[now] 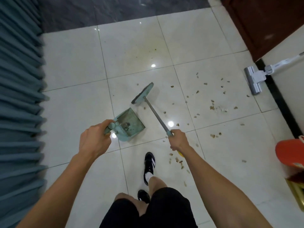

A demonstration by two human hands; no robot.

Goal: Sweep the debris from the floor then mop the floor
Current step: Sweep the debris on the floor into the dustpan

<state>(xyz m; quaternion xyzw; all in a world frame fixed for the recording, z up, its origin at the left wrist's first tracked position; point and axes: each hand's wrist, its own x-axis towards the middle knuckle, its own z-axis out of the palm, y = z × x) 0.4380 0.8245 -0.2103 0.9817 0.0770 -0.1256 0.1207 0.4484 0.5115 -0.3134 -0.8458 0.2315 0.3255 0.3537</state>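
Surroundings: teal curtain (19, 96) along the floor's left edge; flat mop (253, 79) parked at the right edge; red bin (289, 155) below it.
Debris (213, 106): brown bits scattered right of centre on white tile floor (74, 63).
Left hand (93, 139): fingers curled round one teal dustpan (130, 122).
Right hand (179, 140): fingers gripping one broom (143, 94).

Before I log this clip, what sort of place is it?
Probably a room in a home or a lodging, indoors: glossy white tiled floor with scattered debris, pleated blue-grey curtain along one side, and a dark wooden door with a mop beside it.
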